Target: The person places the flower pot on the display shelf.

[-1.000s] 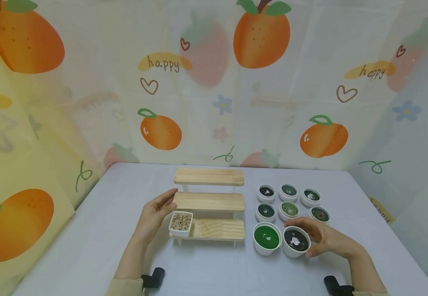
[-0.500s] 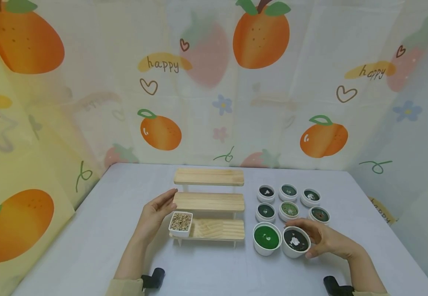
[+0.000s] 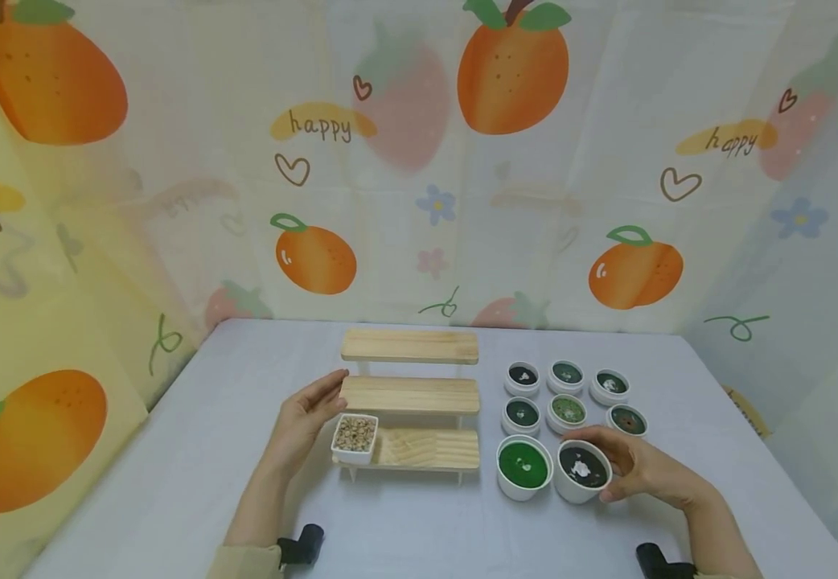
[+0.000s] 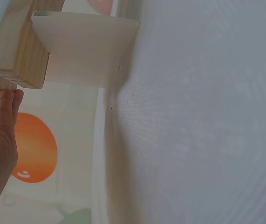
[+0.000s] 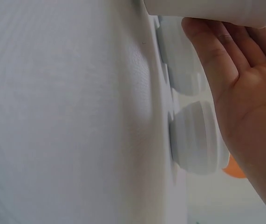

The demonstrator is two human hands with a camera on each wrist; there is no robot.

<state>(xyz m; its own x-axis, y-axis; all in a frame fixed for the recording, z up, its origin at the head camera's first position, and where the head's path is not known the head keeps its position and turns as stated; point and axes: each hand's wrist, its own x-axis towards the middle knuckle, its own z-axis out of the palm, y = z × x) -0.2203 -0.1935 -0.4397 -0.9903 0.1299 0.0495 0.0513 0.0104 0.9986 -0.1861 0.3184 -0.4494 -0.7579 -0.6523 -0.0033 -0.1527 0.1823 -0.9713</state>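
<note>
My left hand (image 3: 306, 418) is at the left end of a tiered wooden stand (image 3: 409, 396), pinching its middle board between thumb and fingers. In the left wrist view, the fingertips (image 4: 17, 94) meet the end of a board. On the lowest board's left end sits a small square white pot (image 3: 353, 450) filled with beige granules. My right hand (image 3: 639, 466) holds a round white cup (image 3: 580, 490) with a dark surface inside, thumb at the front and fingers behind. The right wrist view shows that hand's fingers against the cup's white wall (image 5: 212, 10). A bright-green-filled white cup (image 3: 523, 466) stands just left of it.
Behind the held cup are several smaller round white tubs (image 3: 567, 412) with green or dark contents, standing in two rows. A white cloth (image 3: 390, 531) covers the table, and a fruit-printed curtain (image 3: 390, 193) hangs behind and at both sides.
The dark-filled cup in my right hand has shifted very slightly right, a little apart from the green one. My left hand and the stand stay as they were.
</note>
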